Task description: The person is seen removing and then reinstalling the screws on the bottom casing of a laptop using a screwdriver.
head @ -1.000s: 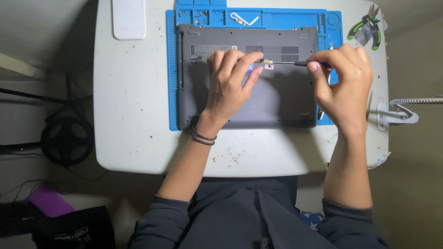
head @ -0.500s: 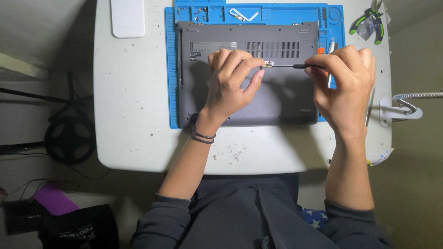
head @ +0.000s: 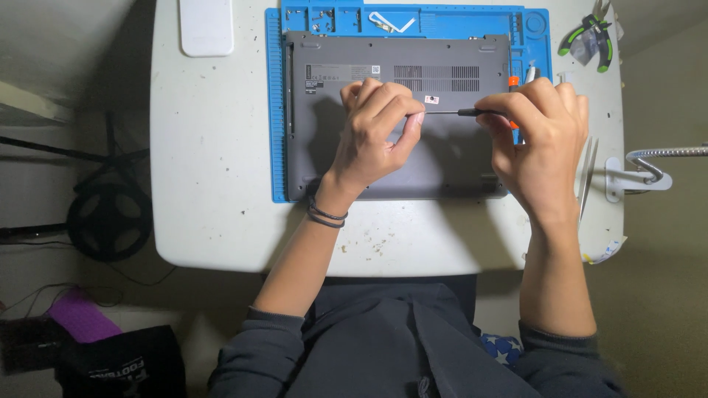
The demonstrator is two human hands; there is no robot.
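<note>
Gripping: right hand (head: pixel 537 140) closed around a thin black-shafted screwdriver (head: pixel 461 113), held roughly level, tip pointing toward the left hand.
Left hand: left hand (head: pixel 375 133) curled, resting on the laptop's underside, fingertips (head: pixel 415 118) pinched at the screwdriver tip; can't tell if a screw is between them.
Laptop: grey laptop (head: pixel 398 118) lying bottom-up on the blue work mat (head: pixel 274 110), vent slots near the far edge, small sticker just beside the tool tip.
Table: white table (head: pixel 214 184) under the mat, scuffed and speckled near the front edge.
Around: green-handled pliers (head: pixel 590 37) at far right corner; tweezers (head: pixel 588 180) just right of the right hand; white flat box (head: pixel 206 26) far left; clamp base with gooseneck (head: pixel 641 173) on right edge; screws in the mat's far tray.
Wrist: dark bands (head: pixel 326 216) on the left wrist.
Change vs earlier: both hands stay in the same hold on tool and laptop; view shifted slightly, so the scene sits a bit lower in frame; nothing on the table moved.
</note>
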